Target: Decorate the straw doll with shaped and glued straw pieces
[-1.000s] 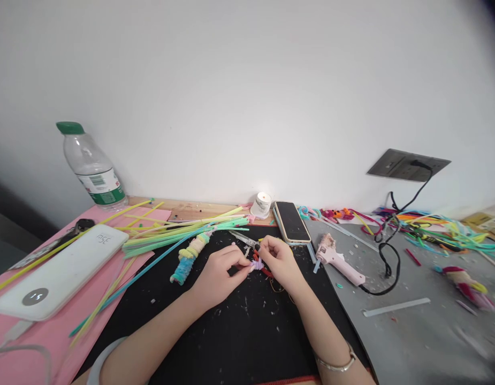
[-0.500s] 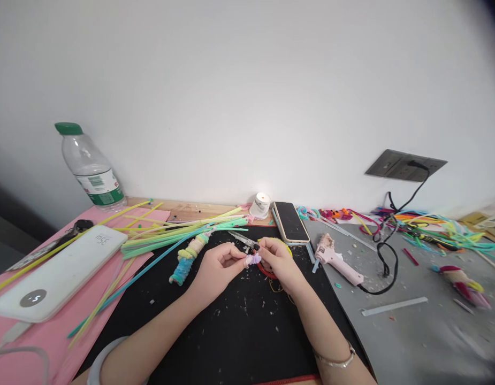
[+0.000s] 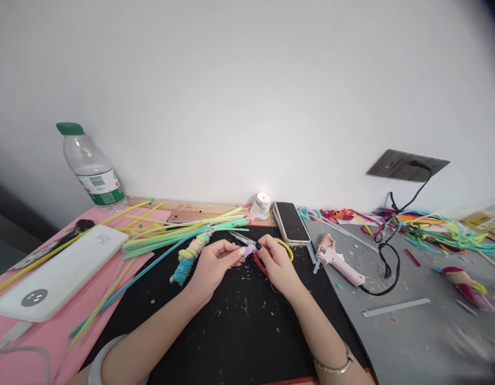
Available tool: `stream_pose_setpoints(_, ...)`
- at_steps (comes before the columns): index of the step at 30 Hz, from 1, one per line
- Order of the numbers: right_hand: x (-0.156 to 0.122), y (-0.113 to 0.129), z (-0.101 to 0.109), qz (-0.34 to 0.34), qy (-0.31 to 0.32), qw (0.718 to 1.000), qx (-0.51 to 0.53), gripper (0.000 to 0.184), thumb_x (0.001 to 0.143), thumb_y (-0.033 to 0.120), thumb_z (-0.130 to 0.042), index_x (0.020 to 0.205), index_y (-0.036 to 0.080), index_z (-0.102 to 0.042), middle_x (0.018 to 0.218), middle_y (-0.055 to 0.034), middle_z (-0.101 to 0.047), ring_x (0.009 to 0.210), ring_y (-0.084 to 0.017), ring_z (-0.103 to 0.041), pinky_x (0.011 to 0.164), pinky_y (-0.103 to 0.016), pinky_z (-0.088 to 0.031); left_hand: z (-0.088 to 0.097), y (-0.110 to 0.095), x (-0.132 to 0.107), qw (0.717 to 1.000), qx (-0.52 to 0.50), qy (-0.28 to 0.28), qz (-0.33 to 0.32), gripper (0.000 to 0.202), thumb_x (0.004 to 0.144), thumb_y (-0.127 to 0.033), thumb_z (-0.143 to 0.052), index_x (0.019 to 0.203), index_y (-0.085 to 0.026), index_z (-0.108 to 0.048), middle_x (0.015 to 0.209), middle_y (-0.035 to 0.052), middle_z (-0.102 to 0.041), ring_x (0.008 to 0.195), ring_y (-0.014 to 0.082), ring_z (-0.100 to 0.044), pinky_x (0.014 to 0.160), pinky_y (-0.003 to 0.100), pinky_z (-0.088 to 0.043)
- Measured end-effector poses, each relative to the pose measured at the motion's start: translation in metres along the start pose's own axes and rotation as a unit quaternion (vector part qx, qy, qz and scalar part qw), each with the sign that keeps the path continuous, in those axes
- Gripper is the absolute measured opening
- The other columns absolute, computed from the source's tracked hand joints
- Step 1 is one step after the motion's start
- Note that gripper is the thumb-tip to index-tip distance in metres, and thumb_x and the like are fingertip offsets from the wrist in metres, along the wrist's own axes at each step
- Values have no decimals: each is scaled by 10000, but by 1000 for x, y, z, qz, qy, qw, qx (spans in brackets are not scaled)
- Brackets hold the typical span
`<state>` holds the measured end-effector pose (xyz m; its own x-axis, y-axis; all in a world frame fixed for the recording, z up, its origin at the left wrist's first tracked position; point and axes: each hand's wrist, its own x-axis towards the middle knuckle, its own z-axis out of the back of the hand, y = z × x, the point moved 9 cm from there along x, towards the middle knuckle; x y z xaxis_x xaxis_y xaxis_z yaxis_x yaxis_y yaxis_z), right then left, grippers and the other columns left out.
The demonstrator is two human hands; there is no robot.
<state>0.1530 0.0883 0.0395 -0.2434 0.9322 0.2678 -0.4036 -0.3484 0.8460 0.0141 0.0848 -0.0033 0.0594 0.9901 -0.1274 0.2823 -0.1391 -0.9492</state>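
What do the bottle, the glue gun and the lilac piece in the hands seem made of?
Bottle: probably clear, glossy plastic, being see-through.
Glue gun: likely plastic, satiny, with smooth pink surfaces.
Lilac piece: perhaps fuzzy fibre, matt and bumpy; too small to be sure.

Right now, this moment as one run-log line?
left hand: pinching lilac pipe-cleaner piece | right hand: at its other end | scissors: just beyond | pink glue gun: lying, cord attached

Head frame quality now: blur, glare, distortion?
Head view: white wall brightest just behind the white cup; top-right corner dark; bottle tilts outward, likely wide-angle distortion; grey mat smeared at lower right; left hand and right hand fairly sharp.
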Motion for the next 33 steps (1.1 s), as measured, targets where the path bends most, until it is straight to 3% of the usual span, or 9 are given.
stream_pose_setpoints(8, -3, 13, 1, 42, -5, 995, -87, 176, 914, 213, -383, 754, 198, -454, 679, 13, -495, 672, -144, -457, 623, -252, -340, 4, 1, 2, 1000, 6, -17, -3, 262, 630, -354, -760, 706, -133, -641, 664, 13, -669, 657, 125, -630, 660, 257, -527)
stream_pose_setpoints(19, -4, 11, -3, 32, 12, 995, -89, 94, 880, 197, -432, 815, 195, -500, 667, 18, -481, 601, -135, -444, 565, -243, -348, 8, -1, 3, 998, 42, -28, -29, 260, 648, -372, -743, 707, -138, -645, 670, 10, -666, 673, 142, -643, 671, 271, -532)
stream_pose_setpoints(33, -5, 15, -6, 52, 3, 993, -107, 102, 868, 153, -423, 807, 197, -493, 733, -12, -538, 659, -149, -492, 582, -247, -363, 14, -11, 1, 991, 89, -68, -73, 205, 679, -352, -713, 706, -155, -661, 652, 16, -679, 664, 156, -643, 668, 274, -511)
